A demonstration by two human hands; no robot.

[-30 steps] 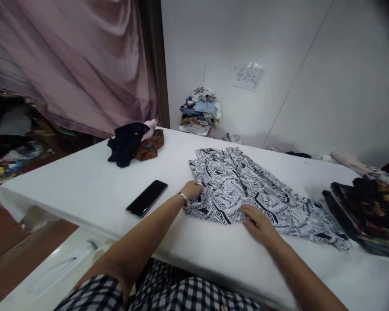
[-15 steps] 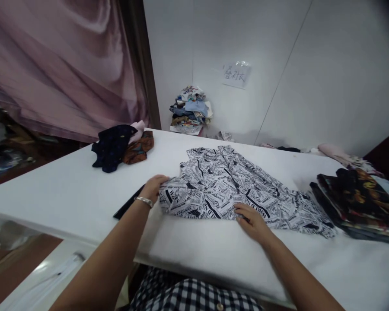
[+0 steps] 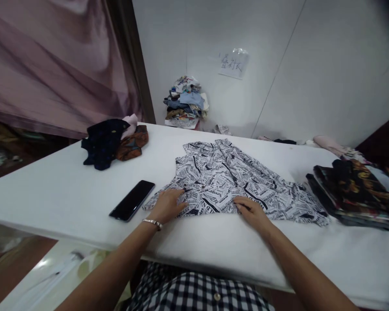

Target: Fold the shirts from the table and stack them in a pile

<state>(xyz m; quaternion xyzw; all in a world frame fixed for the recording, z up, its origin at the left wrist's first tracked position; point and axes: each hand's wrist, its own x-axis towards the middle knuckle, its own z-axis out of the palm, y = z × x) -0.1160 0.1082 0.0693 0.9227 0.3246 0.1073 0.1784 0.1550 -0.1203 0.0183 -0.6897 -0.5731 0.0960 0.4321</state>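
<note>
A white shirt with black newspaper print [image 3: 214, 185] lies spread across the white table, its near edge facing me. My left hand [image 3: 170, 204] rests flat on the shirt's left part, fingers apart, and wears a silver bracelet at the wrist. At the middle of the near edge, my right hand [image 3: 249, 212] has its fingers curled together on the fabric, gripping that edge. Just left of my left hand a black phone [image 3: 132, 201] lies face up on the table.
Crumpled dark and brown clothes [image 3: 106, 142] sit at the table's far left. On the right is a stack of folded dark garments [image 3: 359, 194]. A tall clothes pile [image 3: 186, 103] stands beyond the table's back edge, near a wall with a paper sign [image 3: 233, 64].
My left hand has let go of the shirt's left edge and moved right to lie on the fabric. The shirt's left corner is down flat, and the phone is uncovered. My right hand stays put.
</note>
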